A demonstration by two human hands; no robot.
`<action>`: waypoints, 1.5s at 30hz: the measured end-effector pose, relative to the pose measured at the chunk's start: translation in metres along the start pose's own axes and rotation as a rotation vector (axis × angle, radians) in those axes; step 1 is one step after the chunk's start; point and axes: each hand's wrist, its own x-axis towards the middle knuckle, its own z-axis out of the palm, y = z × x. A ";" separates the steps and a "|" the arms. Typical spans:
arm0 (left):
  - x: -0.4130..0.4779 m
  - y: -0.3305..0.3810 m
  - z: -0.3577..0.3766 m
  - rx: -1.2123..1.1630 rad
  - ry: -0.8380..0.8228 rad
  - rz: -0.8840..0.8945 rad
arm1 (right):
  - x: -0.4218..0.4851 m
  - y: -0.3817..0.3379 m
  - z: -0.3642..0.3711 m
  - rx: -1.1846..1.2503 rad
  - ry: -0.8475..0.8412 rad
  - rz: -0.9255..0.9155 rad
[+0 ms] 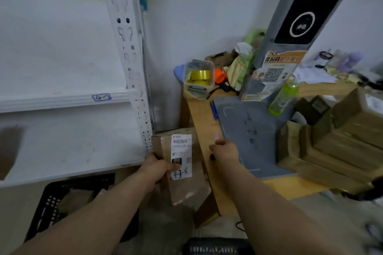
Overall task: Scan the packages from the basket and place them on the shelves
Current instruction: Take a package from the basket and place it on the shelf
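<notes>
My left hand grips a brown cardboard package by its left edge, thumb on its white label with a barcode and handwritten "4-3-8". The package is held upright between the white shelf unit and the wooden table. My right hand is curled at the near left corner of the grey scanner base, with a small dark pen poking out below the fist. A black basket with brown packages inside stands under the shelf at lower left.
The scanner's tall column rises at the table's back. Several brown packages are stacked on the table's right. A green bottle, a tub with yellow tape and clutter fill the back. Another black basket sits below.
</notes>
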 end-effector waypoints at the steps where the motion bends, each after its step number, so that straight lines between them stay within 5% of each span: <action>1: 0.003 0.000 0.003 -0.015 0.027 -0.006 | 0.010 0.008 -0.005 -0.033 0.027 0.019; 6: 0.014 -0.003 0.014 -0.027 0.087 -0.030 | 0.036 0.042 -0.025 -0.259 0.078 0.119; 15: 0.022 -0.005 0.010 0.029 0.093 -0.093 | 0.046 0.067 -0.009 -0.433 -0.165 0.105; 21: 0.024 -0.013 0.000 -0.012 0.243 -0.111 | 0.022 0.038 -0.017 -0.015 -0.634 0.177; 25: 0.027 -0.022 -0.004 -0.062 0.366 -0.111 | 0.006 0.008 -0.018 0.148 -0.782 0.108; 45: 0.028 -0.018 0.011 -0.073 0.432 -0.068 | -0.007 -0.016 -0.022 0.166 -0.844 -0.025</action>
